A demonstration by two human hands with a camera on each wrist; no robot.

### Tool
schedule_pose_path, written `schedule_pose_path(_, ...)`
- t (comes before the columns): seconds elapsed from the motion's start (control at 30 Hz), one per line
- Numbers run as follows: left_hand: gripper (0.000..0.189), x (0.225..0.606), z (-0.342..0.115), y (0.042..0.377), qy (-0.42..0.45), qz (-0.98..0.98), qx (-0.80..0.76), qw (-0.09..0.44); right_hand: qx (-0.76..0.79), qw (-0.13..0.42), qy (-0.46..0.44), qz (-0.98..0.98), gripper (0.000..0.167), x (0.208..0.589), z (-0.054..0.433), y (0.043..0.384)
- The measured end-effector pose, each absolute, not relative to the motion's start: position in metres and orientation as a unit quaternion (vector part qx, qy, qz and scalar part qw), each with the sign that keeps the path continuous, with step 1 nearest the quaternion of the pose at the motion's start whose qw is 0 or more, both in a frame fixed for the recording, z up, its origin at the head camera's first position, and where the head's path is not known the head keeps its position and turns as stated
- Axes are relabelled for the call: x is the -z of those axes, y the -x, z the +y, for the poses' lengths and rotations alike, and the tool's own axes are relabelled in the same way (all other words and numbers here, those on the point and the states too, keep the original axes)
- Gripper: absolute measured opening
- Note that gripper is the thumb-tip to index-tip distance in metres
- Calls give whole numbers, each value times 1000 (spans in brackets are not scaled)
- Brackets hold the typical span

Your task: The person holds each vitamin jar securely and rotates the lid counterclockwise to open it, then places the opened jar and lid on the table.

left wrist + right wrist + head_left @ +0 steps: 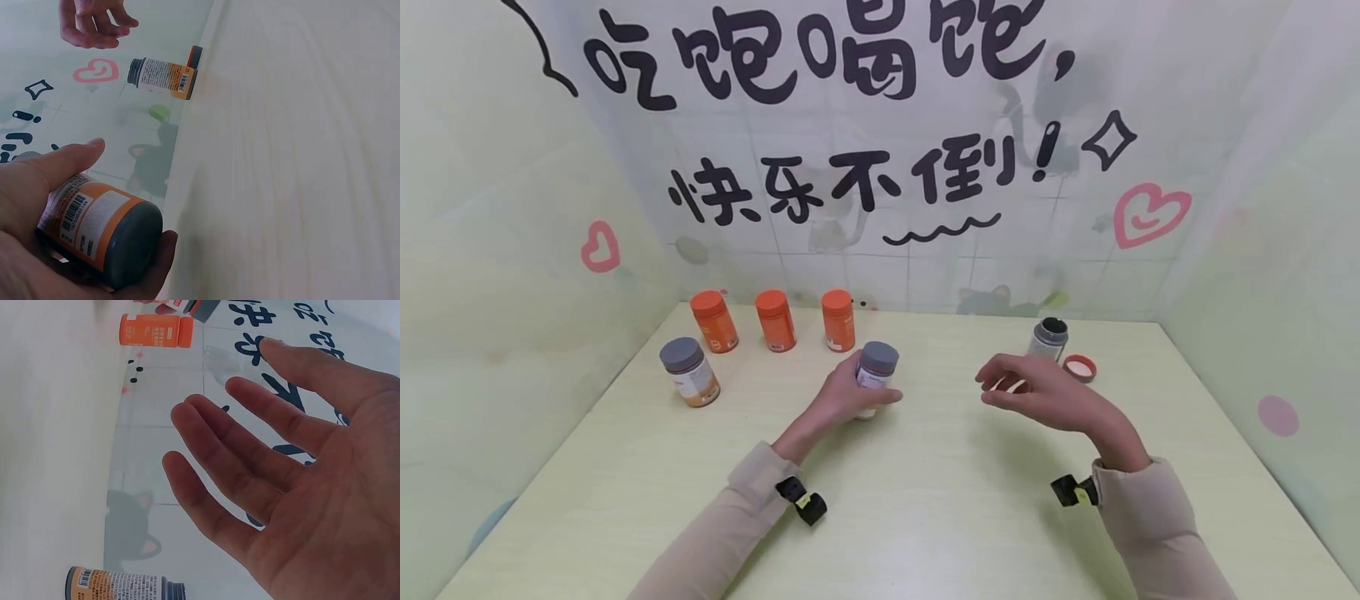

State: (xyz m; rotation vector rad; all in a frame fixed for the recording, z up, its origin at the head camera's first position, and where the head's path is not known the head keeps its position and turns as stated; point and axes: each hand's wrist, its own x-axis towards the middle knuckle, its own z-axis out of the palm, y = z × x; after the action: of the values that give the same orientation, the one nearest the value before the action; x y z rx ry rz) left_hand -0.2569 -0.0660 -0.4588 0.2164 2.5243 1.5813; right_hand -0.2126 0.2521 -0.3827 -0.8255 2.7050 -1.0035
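A grey-lidded pill bottle [877, 363] with a white and orange label is gripped by my left hand [842, 393]. In the left wrist view the thumb and fingers wrap round this bottle [94, 225], and its dark base is off the table. My right hand [1041, 392] hovers over the table with nothing in it, fingers loosely bent and spread. Just behind it stands an uncapped bottle [1048, 337], partly hidden by the hand. Beside that bottle a red lid [1079, 367] lies with its pale inside facing up.
Three orange bottles, left [715, 322], middle [776, 321] and right [838, 321], stand in a row along the back. Another grey-lidded bottle [690, 372] stands at the left. Printed curtain walls [865, 275] enclose the table [910, 517] at the back and sides.
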Motion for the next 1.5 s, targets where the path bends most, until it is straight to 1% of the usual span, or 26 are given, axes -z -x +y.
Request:
schedule_pose_path(0.2,71,460,-57,250,-78,851,-511,92,337,65,279,897,34,388,248,213)
schedule_pose_path(0.37,64,461,-51,245,-97,855,-498,110,338,77,264,900,42,389,242,214)
schedule_pose_path(0.47,64,460,-47,242,-107,853,-495,126,334,81,262,902,45,390,239,215)
schedule_pose_path(0.67,62,459,-40,235,-149,850,-484,144,333,79,258,903,46,390,234,215)
schedule_pose_path(0.8,60,461,-39,232,-176,847,-479,150,336,89,246,905,47,392,230,214)
schedule_pose_path(0.9,58,463,-40,231,-188,844,-480,152,334,96,242,906,51,394,225,213)
schedule_pose_path(1.2,54,465,-37,227,-237,846,-456,145,314,92,237,915,57,401,209,211)
schedule_pose_path(1.4,51,461,-34,223,-267,849,-432,148,296,94,229,923,58,406,201,208)
schedule_pose_path(1.5,50,461,-32,221,-276,844,-434,152,288,84,229,926,58,407,197,207)
